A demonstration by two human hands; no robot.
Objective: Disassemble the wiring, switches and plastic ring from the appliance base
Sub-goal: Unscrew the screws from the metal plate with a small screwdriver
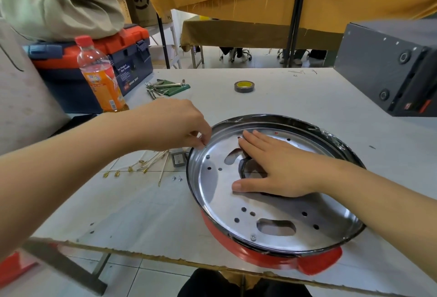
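The round appliance base [272,230], red outside with a shiny metal plate inside, lies at the table's front right. My right hand [274,166] lies flat with straight fingers on the plate, over a black ring [242,166] at the central opening. My left hand [175,126] hovers at the base's left rim, with its fingertips pinching something small and thin that I cannot identify. Left of the base lie loose white wires [144,166] with brass terminals, a grey rocker switch [178,159] and two small screws [176,178].
An orange drink bottle [100,76] and a blue-and-orange toolbox [106,60] stand at the back left. Green-handled tools [170,87] and a tape roll [244,86] lie farther back. A dark grey box [390,67] sits at the right. The table's front edge is ragged.
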